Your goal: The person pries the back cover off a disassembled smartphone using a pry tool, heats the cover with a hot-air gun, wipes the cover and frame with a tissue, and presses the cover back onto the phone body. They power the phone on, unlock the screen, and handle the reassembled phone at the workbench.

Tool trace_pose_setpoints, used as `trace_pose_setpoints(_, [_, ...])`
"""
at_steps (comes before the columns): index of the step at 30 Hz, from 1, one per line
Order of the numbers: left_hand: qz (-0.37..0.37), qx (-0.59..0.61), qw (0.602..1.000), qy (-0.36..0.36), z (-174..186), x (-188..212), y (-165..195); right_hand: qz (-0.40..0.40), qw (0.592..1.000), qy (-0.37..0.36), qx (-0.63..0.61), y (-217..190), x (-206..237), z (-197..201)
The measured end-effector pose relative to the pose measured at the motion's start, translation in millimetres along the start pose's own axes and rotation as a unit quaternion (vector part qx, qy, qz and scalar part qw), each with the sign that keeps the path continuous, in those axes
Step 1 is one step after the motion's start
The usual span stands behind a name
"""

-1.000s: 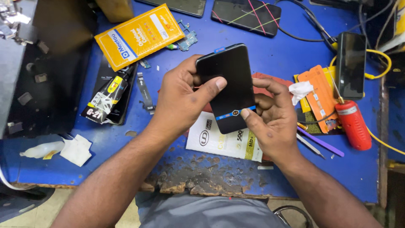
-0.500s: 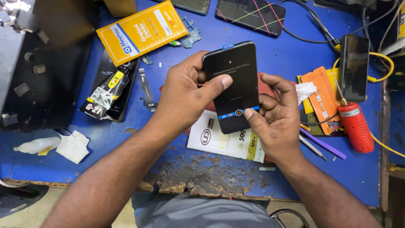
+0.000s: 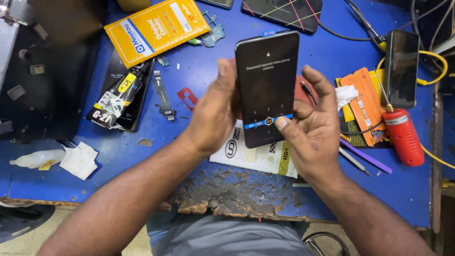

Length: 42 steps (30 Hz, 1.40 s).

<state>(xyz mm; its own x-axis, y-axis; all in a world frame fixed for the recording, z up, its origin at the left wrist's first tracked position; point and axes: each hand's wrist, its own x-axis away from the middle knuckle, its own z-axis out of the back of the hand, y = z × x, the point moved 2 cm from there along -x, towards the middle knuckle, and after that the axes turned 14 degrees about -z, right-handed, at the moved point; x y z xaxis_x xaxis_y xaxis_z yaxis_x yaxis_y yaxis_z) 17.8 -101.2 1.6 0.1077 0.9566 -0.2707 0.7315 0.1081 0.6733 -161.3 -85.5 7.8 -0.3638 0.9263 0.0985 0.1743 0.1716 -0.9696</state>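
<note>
Both hands on black phone (image 3: 267, 85), held upright over blue bench (image 3: 189, 156), mid-scene. Left hand (image 3: 215, 111) fingers curled round its left edge; right hand (image 3: 310, 125) cups right edge, thumb on lower screen.

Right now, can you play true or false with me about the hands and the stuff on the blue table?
1. Both hands hold the black phone. True: the left hand grips one edge, the right hand the other.
2. The phone's screen is lit. True.
3. The red bottle is in the left hand. False: it lies on the table, to the right.
4. The yellow packet lies under the phone. False: it lies far off, up left.
</note>
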Motion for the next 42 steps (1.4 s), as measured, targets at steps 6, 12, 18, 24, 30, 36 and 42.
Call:
trace_pose_setpoints(6, [0.009,0.086,0.996,-0.009,-6,8,-21,-0.026,0.999,0.0,-0.028,3,0,-8])
trace_pose_setpoints(12, [0.025,0.046,0.999,-0.017,10,6,-13,0.025,0.989,0.05,0.139,-1,7,12])
trace_pose_setpoints(18, [0.037,0.095,0.995,0.018,15,-5,3,0.285,0.782,0.081,0.549,-16,19,0])
trace_pose_setpoints(24, [0.009,0.086,0.996,0.008,16,-7,1,0.301,0.751,0.002,0.588,-22,17,-18])
trace_pose_setpoints(30, [0.017,0.07,0.997,0.009,18,-6,1,0.3,0.742,0.01,0.599,-20,13,-19])
trace_pose_setpoints(36, [0.029,0.091,0.995,-0.012,19,-10,-1,0.311,0.747,0.026,0.587,-22,15,-14])
trace_pose_setpoints(42, [0.028,0.075,0.996,-0.024,19,-8,-2,0.298,0.755,0.055,0.582,-23,15,-10])
